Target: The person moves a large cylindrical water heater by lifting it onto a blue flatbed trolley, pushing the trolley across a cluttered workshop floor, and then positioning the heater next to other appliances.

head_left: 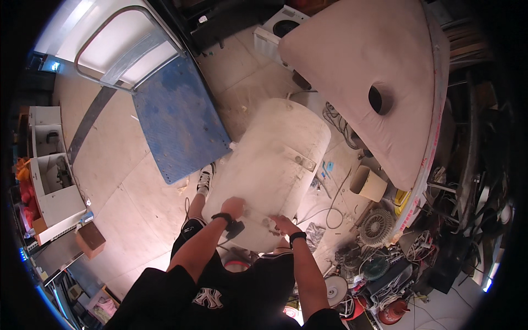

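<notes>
A big dusty white cylindrical tank [258,159], like a water heater, lies on the floor between my legs, with a metal bracket strip [300,159] along its right side. My left hand [234,208] is closed at the tank's near end. A dark object [235,229] shows just below that hand, too unclear to name. On the right of the same end, my right hand [284,224] has its fingers bent against a small fitting [268,222]. What those fingers hold, if anything, is hidden. Both wrists wear dark bands.
A blue platform trolley [179,115] with a metal handle stands ahead on the left. Far right leans a large pinkish padded panel [357,82] with a round hole. Fan guards [376,226], cables and scrap crowd the right floor. A cardboard box [90,240] is at left.
</notes>
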### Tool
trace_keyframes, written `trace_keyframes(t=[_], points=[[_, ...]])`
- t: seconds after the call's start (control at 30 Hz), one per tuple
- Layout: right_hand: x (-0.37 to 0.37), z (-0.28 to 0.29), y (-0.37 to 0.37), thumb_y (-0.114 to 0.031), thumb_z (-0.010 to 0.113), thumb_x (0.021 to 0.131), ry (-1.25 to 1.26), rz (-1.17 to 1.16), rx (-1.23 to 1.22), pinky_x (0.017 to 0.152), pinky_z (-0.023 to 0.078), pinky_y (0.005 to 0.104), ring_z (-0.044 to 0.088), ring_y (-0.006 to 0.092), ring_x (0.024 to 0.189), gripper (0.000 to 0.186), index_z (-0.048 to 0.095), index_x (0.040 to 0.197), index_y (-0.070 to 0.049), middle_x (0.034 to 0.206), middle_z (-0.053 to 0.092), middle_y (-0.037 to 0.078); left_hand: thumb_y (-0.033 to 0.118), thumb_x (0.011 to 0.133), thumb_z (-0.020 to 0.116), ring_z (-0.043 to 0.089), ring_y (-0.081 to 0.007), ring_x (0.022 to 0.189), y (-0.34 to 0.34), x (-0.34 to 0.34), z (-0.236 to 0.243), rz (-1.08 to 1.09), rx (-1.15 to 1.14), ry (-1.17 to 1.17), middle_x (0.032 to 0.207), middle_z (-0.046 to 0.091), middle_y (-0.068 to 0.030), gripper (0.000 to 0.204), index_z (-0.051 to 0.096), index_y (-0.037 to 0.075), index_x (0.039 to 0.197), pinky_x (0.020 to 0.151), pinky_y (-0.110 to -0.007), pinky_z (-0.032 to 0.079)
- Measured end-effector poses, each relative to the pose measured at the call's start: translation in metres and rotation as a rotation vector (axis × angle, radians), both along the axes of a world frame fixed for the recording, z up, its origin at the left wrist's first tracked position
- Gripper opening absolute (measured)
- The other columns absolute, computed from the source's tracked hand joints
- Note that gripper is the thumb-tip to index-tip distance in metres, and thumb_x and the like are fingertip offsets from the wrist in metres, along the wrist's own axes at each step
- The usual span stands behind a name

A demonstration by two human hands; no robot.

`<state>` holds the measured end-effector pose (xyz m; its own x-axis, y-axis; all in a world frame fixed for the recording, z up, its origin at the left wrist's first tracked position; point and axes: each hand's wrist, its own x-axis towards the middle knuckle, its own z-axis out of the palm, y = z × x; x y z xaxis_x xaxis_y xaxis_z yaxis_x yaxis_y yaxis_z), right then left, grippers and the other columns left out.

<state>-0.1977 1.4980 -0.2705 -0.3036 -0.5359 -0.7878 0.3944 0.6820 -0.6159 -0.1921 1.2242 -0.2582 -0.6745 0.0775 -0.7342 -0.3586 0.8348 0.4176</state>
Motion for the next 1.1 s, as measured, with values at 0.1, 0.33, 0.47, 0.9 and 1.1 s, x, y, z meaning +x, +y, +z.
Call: trace_keyframes(t=[0.1, 0.33, 0.47, 0.9, 1.1], points=[[-0.053, 0.044, -0.042, -0.050, 0.051, 0.089, -0.492, -0.296, 0.165, 0.046, 0.042, 0.0277, 0.059, 0.0173, 0.058, 0.053, 0.053, 0.120, -0.006, 0.086, 0.061, 0.012, 0.010, 0.074, 0.054, 0.061, -0.0337, 0.100, -0.025, -0.046, 0.018, -0.081, -0.047, 0.010, 0.100, 0.066, -0.0154, 0.033, 0.069, 0.013, 0.103, 0.085, -0.044, 0.050], [-0.102, 0.074, -0.119, -0.055, 0.042, 0.093, -0.452, -0.371, 0.139, 0.045, 0.040, 0.0254, 0.057, 0.0126, 0.052, 0.053, 0.058, 0.109, -0.007, 0.074, 0.065, 0.005, 0.015, 0.078, 0.062, 0.067, -0.0315, 0.086, -0.087, -0.144, 0.036, -0.359, -0.175, 0.111, 0.092, 0.070, -0.0107, 0.018, 0.073, 0.012, 0.092, 0.071, -0.044, 0.054], [-0.103, 0.063, -0.146, -0.059, 0.038, 0.095, -0.325, -0.462, 0.066, 0.047, 0.040, 0.0247, 0.057, 0.0142, 0.056, 0.058, 0.056, 0.108, -0.005, 0.073, 0.062, 0.006, 0.015, 0.081, 0.062, 0.067, -0.0306, 0.088, -0.109, -0.192, 0.052, -0.429, -0.195, 0.159, 0.095, 0.070, -0.0125, 0.016, 0.073, 0.009, 0.090, 0.070, -0.043, 0.055], [-0.145, 0.061, -0.210, -0.066, 0.039, 0.091, -0.658, -0.653, 0.009, 0.050, 0.038, 0.0221, 0.053, 0.0137, 0.061, 0.065, 0.057, 0.108, -0.006, 0.076, 0.059, 0.006, 0.013, 0.078, 0.064, 0.068, -0.0302, 0.085, -0.139, -0.264, 0.049, -0.565, -0.284, 0.210, 0.091, 0.071, -0.0118, 0.013, 0.074, 0.009, 0.085, 0.067, -0.042, 0.055], [-0.161, 0.060, -0.211, -0.063, 0.032, 0.095, -0.579, -0.669, 0.032, 0.043, 0.035, 0.0207, 0.054, 0.0127, 0.052, 0.067, 0.063, 0.088, -0.005, 0.066, 0.061, 0.004, 0.018, 0.080, 0.058, 0.068, -0.0262, 0.088, -0.144, -0.278, 0.046, -0.580, -0.271, 0.139, 0.092, 0.071, -0.0092, 0.019, 0.074, 0.013, 0.087, 0.073, -0.039, 0.054]])
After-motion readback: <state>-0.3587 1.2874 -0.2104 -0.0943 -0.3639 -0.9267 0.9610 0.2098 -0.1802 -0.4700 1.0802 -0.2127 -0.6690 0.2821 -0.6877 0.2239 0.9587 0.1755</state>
